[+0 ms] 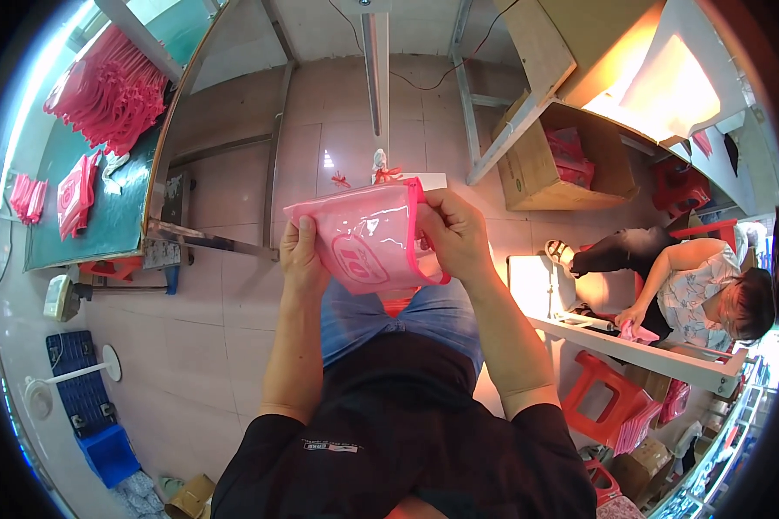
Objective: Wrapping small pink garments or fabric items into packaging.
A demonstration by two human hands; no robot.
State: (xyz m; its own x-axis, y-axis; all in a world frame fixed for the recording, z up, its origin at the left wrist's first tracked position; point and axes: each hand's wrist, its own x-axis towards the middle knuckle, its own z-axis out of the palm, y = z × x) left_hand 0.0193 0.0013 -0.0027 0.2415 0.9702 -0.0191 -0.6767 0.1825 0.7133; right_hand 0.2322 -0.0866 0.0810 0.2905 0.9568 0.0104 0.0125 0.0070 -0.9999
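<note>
A glossy pink plastic pouch, see-through, with a darker pink border and a printed round emblem, is held up in front of my lap. My left hand grips its left side, thumb on the near face and the other fingers hidden behind. With bent fingers, my right hand pinches the darker border at the right end, where the pouch gapes a little. What those fingertips do inside the gap is partly hidden. Just beyond the pouch stands a metal post fixture with red scraps at its foot.
At far left a green-topped table carries a heap of pink pouches. A cardboard box with pink goods stands at far right. A co-worker sits at right behind a metal frame, near an orange stool.
</note>
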